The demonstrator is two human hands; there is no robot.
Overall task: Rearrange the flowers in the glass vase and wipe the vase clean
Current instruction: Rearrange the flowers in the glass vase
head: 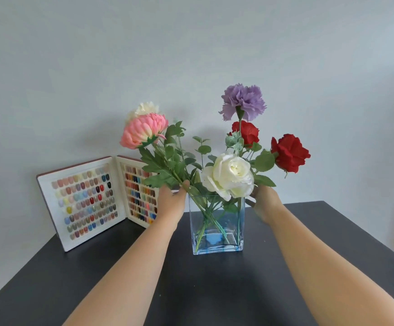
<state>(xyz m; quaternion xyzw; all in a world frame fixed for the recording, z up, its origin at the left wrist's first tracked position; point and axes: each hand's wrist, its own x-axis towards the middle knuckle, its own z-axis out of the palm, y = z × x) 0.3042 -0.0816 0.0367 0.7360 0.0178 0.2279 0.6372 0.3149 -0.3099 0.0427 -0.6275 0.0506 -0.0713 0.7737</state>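
A clear rectangular glass vase (217,231) stands on the dark table (191,290) and holds several flowers. A pink flower (143,132) and a cream one (144,108) lean left. A big white rose (230,176) faces me, with a purple carnation (243,101) and two red roses (289,152) to the right. My left hand (171,198) pinches the stems of the left-leaning flowers just above the vase's left rim. My right hand (265,201) grips stems at the right rim, behind the white rose; its fingers are partly hidden.
An open book of nail colour samples (97,201) stands against the wall at the back left of the table. The table's right edge (367,236) runs diagonally past my right forearm. A plain pale wall lies behind.
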